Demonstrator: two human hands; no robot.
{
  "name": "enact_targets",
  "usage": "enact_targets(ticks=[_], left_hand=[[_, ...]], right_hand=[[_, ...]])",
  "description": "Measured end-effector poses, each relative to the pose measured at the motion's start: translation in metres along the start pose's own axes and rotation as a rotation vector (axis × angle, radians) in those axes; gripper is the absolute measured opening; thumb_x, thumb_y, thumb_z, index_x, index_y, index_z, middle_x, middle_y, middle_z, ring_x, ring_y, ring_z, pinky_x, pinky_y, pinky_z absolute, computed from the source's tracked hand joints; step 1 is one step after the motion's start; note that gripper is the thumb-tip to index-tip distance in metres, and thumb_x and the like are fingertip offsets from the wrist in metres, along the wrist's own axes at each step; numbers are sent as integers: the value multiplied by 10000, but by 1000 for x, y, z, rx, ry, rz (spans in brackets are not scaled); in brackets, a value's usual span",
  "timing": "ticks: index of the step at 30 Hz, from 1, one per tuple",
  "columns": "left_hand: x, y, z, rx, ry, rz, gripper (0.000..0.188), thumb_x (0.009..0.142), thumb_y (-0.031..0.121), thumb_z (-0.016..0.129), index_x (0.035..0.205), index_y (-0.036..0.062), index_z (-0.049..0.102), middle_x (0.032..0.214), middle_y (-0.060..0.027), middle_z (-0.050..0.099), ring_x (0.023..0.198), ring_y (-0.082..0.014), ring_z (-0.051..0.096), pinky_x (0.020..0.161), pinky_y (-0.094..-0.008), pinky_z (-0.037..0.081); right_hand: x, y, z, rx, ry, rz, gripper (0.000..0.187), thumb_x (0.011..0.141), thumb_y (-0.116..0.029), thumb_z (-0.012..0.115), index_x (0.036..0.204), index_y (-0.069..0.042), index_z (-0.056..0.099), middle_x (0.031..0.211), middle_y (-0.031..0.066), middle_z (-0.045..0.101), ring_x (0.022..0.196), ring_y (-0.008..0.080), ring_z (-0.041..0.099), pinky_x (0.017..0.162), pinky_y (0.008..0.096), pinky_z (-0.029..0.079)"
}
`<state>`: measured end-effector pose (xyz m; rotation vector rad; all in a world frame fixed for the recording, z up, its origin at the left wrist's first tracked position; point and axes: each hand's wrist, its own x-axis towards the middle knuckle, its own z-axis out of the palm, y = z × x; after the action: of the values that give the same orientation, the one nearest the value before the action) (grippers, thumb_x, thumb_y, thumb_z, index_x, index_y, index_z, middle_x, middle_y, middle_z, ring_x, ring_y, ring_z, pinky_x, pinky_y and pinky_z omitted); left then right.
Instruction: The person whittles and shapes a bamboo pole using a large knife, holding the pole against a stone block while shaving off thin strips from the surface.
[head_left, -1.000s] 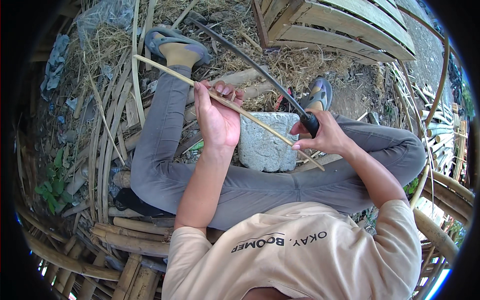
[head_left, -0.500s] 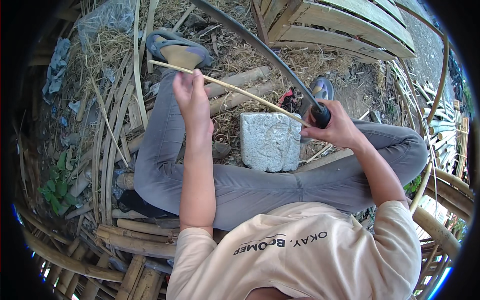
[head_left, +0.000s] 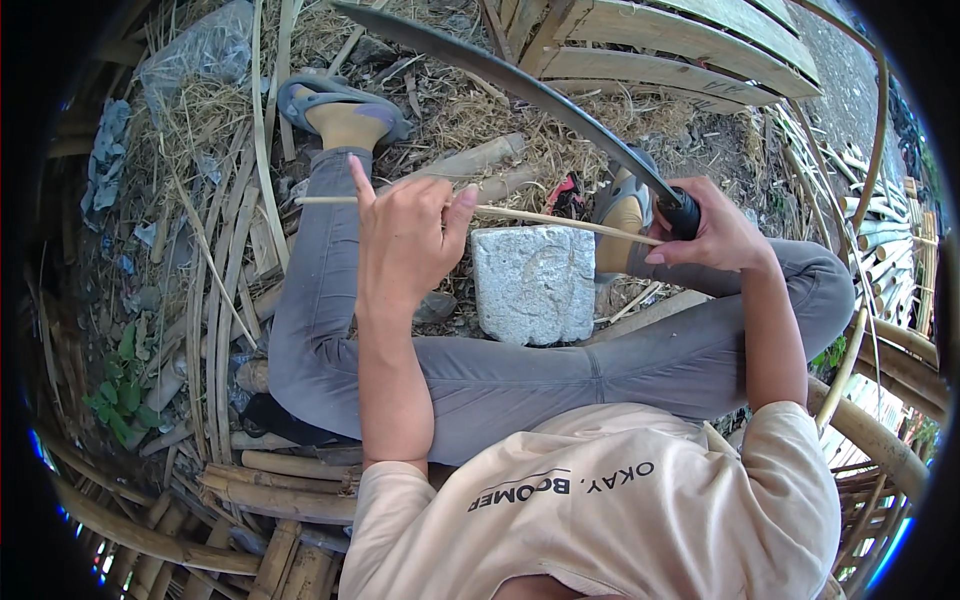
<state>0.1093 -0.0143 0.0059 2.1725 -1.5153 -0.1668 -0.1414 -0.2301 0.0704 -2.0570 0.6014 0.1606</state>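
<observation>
A thin, pale bamboo strip (head_left: pixel 560 218) stretches nearly level between my hands, above the lap. My left hand (head_left: pixel 408 235) is closed round it near its left end, back of the hand up and index finger pointing away. In my right hand (head_left: pixel 715 228) is the black handle of a machete (head_left: pixel 505 75), and the strip's right end is pinched at the thumb of that same hand. The long, dark, curved blade reaches up and left, past the strip. Below the strip, between my legs, stands a rough whitish stone block (head_left: pixel 535 285).
A slatted wooden crate (head_left: pixel 660 70) sits at the far right. Long bamboo strips (head_left: pixel 225 260) lie along the left, with a plastic bag (head_left: pixel 205 55) beyond. Bamboo pieces (head_left: pixel 470 165) and dry straw cover the ground ahead. Stacked bamboo (head_left: pixel 885 240) is at the right edge.
My left hand has turned from palm up to back up and closed over the strip. My right hand has moved slightly right with the machete, and the strip now lies more level.
</observation>
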Motion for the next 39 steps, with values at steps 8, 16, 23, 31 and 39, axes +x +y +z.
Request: enact_targets(ticks=[8,16,23,31,39], left_hand=[[-3,3,5,-56,-34,-8,405,980,290,519,692,12,579,627,-174,572,616,-384,576,633,-465,465],[-4,13,18,-176,-109,-129,476,1021,341,443,757,1,646,710,-225,644,698,-418,644,642,-497,506],[-8,12,32,-252,-365,-185,532,1044,343,400,718,-12,627,632,-211,619,634,-379,653,608,-457,514],[-9,24,47,-879,-583,-296,457,1058,369,401,788,13,496,574,-38,453,481,-119,508,477,-318,444],[-14,40,59,-1257,-520,-403,467,1074,413,322,905,42,550,596,47,369,494,-54,323,440,-225,276]], right_hand=[[-7,-1,-26,-335,161,-83,311,789,-262,783,805,0,616,623,96,587,559,222,555,611,338,455],[-17,-11,-28,-346,636,-197,188,851,-177,748,829,-21,647,655,41,641,586,92,573,584,249,438],[-32,-7,-40,-312,886,-154,207,870,-214,762,850,-31,669,663,5,630,599,71,550,581,229,428],[-27,-1,-29,-300,732,-35,243,847,-217,766,779,-34,622,549,33,526,511,96,470,519,286,376],[-1,-3,17,-331,485,-95,290,799,-253,775,757,-8,628,543,119,499,462,276,480,498,356,382]])
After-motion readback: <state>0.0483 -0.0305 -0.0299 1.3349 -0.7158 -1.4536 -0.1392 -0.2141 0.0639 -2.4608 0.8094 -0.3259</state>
